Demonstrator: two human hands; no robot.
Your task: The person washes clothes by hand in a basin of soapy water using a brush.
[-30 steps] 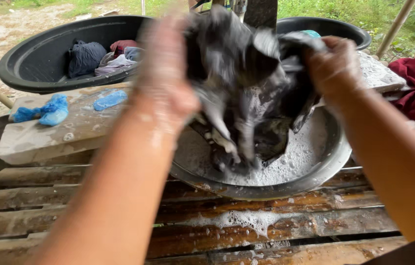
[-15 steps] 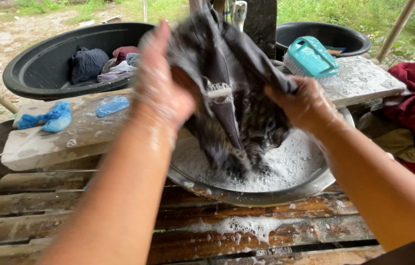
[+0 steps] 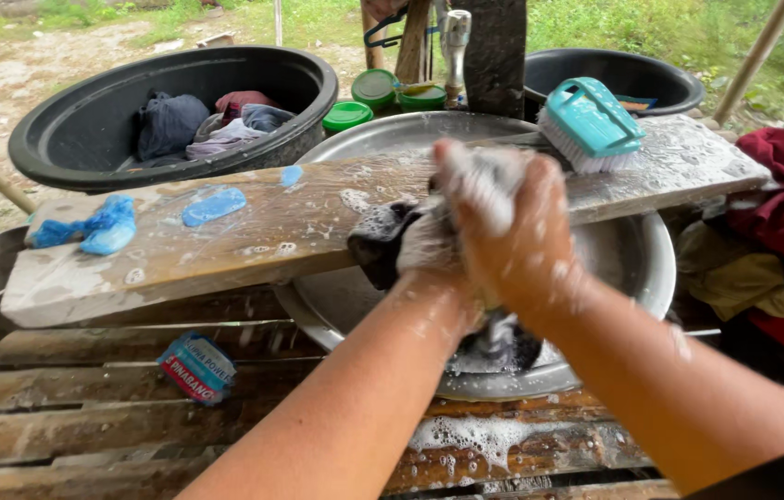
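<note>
Two soapy hands work over the round metal basin [image 3: 633, 268]: left hand [image 3: 424, 245] and right hand [image 3: 508, 231], fingers clenched tight together around the dark wet soapy cloth [image 3: 381, 239], bunched just left of them above the wooden washboard plank [image 3: 225, 245]. Lower left, a small rectangular blue-and-red packet [image 3: 195, 368] lies on the slatted wooden desk [image 3: 86, 417].

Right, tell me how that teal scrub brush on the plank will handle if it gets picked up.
The teal scrub brush looks like rigid plastic with a loop handle, so probably stiff and light. It sits on the wet, soapy wooden plank, so it may be slippery. Resting on its bristles, it seems unlikely to roll.
</note>
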